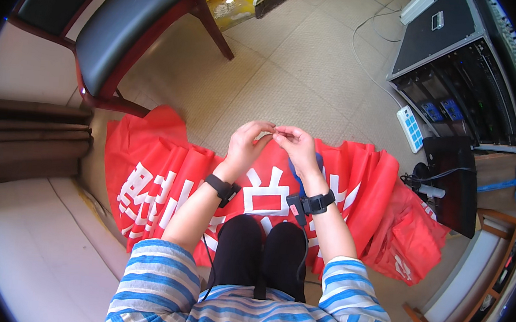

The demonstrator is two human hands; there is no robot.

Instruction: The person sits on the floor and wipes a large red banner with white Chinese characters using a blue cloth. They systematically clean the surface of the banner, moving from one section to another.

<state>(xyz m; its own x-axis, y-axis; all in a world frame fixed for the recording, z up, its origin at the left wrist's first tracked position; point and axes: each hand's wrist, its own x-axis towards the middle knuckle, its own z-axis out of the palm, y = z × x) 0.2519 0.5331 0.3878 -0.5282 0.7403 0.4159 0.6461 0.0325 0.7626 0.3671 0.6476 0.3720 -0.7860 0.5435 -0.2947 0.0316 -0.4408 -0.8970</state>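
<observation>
Fingertips pinched together, my left hand [247,144] and my right hand [301,153] meet above the far edge of a red fabric banner [202,165]. Whether something small sits between the fingers is too fine to make out. Bunched in folds, the banner spreads across the floor before my knees and to both sides, bearing large white characters. A blue object [319,161] shows partly behind my right hand and wrist; what it is cannot be told. Each wrist wears a black strap with a small device.
At the upper left stands a wooden chair [127,25] with a dark padded seat. Beyond it are a yellow dustpan [230,4] and a broom [272,0]. An equipment rack case [442,48], a power strip [410,128] with its cable and a black monitor [450,182] stand on the right.
</observation>
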